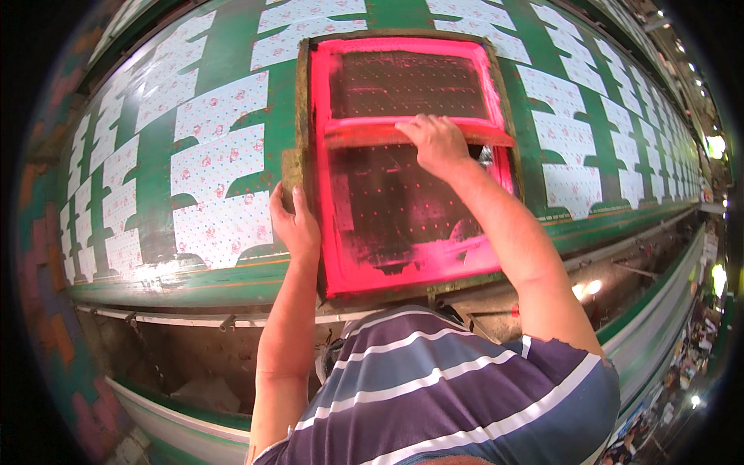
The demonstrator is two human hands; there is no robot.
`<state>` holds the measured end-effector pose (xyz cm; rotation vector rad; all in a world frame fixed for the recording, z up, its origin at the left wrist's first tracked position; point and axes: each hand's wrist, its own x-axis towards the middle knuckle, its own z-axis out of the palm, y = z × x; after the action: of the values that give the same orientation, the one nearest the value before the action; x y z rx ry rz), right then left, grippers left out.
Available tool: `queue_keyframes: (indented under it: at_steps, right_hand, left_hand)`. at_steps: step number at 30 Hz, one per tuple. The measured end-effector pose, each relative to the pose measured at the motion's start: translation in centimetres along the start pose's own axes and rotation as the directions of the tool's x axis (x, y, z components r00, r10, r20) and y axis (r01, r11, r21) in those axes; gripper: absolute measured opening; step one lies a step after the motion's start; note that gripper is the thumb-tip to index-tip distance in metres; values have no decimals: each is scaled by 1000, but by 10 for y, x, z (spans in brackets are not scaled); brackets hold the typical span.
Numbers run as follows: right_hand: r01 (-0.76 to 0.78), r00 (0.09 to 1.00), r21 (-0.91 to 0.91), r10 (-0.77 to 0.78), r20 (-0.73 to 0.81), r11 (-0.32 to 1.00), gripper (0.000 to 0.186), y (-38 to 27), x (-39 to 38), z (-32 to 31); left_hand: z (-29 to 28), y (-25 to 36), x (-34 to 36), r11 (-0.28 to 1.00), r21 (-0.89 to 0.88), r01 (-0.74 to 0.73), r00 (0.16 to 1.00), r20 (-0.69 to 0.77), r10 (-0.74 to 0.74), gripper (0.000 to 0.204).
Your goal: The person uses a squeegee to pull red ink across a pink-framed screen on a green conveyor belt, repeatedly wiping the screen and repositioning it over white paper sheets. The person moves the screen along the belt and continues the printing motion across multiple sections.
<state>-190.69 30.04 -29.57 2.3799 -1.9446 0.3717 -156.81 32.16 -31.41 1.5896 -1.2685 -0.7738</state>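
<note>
A printing screen point(403, 201) in a wooden frame, coated in bright pink ink, lies on the green printing table point(232, 275). A long squeegee point(356, 136) with pink ink along it lies across the screen's upper part. My right hand point(440, 146) grips the squeegee from above with bent fingers. My left hand point(294, 221) grips the frame's left edge beside a small wooden block point(293, 169), its thumb pointing up and some fingers hidden. White fabric pieces point(217, 167) printed with small dots and pink motifs lie in columns on both sides of the screen.
More cut fabric pieces point(562, 128) run along the table to the right. A metal rail point(209, 319) follows the near edge, with a dark gap below it and another green table surface point(178, 411) behind me. Lights and scattered items line the far right.
</note>
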Motion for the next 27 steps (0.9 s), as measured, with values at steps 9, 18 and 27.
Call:
queue_keyframes:
  at_steps: [9, 18, 27]
  right_hand:
    - [36, 998, -27, -37, -60, 999, 45, 111, 155, 38]
    - [-22, 999, -17, 23, 29, 1000, 58, 147, 213, 16]
    - [-50, 963, -14, 52, 266, 999, 58, 146, 207, 1]
  left_hand:
    - [9, -7, 1, 985, 151, 85, 996, -50, -79, 57]
    - [11, -8, -3, 979, 176, 103, 992, -86, -89, 56]
    - [6, 0, -12, 959, 231, 167, 982, -122, -142, 54]
